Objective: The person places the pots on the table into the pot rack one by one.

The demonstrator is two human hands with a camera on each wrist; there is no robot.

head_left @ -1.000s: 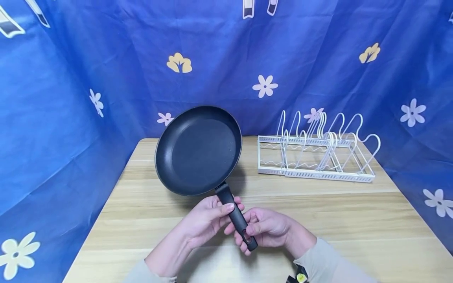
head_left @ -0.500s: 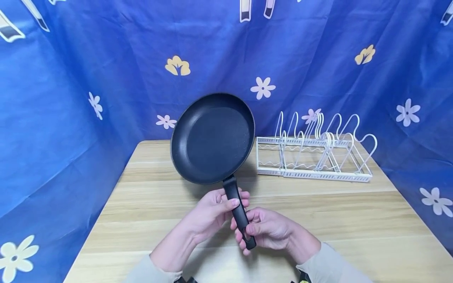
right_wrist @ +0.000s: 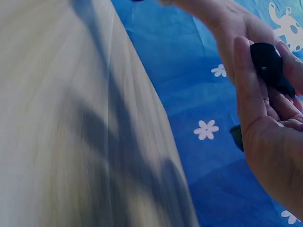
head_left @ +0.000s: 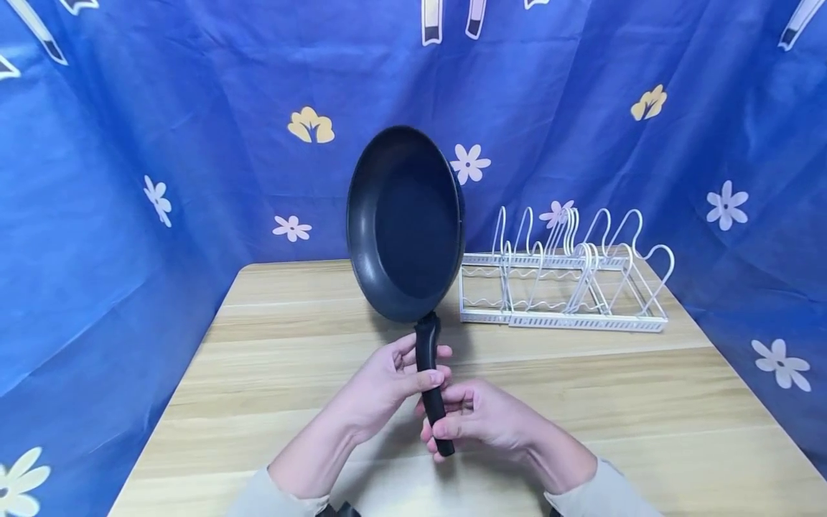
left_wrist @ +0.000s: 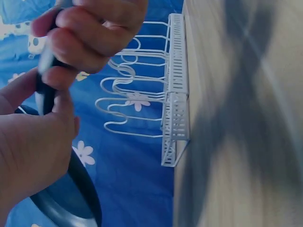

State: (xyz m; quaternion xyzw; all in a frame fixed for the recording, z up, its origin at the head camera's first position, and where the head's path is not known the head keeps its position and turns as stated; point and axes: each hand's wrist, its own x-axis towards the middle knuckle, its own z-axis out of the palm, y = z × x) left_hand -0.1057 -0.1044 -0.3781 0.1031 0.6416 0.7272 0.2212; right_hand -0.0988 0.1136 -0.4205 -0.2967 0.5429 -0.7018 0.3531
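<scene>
A black frying pan (head_left: 413,222) is held up above the table, its round body away from me and its inner face turned partly to the left. My left hand (head_left: 390,380) grips the upper part of its black handle (head_left: 426,352), thumb across the front. Lower down, near the handle's end, my right hand (head_left: 484,420) pinches it between thumb and fingers. The left wrist view shows both hands on the handle and part of the pan (left_wrist: 71,198) below. In the right wrist view the handle's end (right_wrist: 270,66) sticks out of the right hand (right_wrist: 270,123).
A white wire rack (head_left: 562,287) with upright looped dividers stands at the back right of the wooden table (head_left: 291,402), just right of the pan. Behind and at both sides hangs a blue curtain (head_left: 213,143) with flower prints.
The pan has risen and shifted right, from leaning left to nearly upright. It has also turned about its handle, so it looks narrower. Both hands keep hold of the handle.
</scene>
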